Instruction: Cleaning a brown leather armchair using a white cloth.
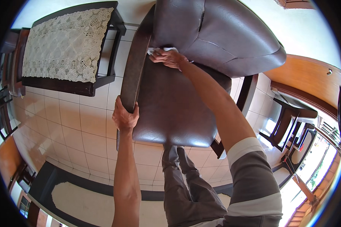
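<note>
the left hand (125,116) is wrapped round the near end of the dark armrest (135,72), probably to brace a forward reach. farther off, the right hand (170,58) clasps a crumpled white cloth (152,50) in the corner beside the armrest and backrest (238,41), fingers bunched over it, likely to fit the tight gap. the chair (174,109), straight ahead, is dark brown and glossy, its front edge shining, its backrest seamed and creased.
</note>
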Demonstrator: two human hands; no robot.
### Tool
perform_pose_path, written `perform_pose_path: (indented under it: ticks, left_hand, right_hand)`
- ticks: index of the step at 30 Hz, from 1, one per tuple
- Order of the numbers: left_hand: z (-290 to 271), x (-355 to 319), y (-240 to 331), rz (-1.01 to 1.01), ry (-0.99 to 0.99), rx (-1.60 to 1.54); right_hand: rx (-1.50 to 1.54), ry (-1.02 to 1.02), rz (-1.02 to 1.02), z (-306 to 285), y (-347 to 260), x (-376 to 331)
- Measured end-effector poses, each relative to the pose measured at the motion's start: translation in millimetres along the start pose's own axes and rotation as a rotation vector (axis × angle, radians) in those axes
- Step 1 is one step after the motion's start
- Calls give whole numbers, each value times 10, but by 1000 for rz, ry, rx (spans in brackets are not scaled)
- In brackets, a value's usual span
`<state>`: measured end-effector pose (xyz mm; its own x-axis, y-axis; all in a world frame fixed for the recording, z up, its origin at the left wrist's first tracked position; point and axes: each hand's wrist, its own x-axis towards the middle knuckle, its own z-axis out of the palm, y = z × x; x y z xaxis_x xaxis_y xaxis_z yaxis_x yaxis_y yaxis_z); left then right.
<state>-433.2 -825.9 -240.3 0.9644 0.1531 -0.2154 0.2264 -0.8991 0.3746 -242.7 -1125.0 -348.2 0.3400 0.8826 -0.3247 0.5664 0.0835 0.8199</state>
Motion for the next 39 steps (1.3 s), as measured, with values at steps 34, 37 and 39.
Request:
perform_pose_path:
  ticks: [34,37,39]
  left_hand:
    - [-33,-7,28,-8,22,-4]
    - [-26,3,31,-13,11,-10]
    - [-33,8,23,-32,-1,-11]
  right_hand:
    - [120,99,-74,229,542,-482]
    - [100,150,14,-5,879,-83]
    - [260,148,24,-176,1177,-68]
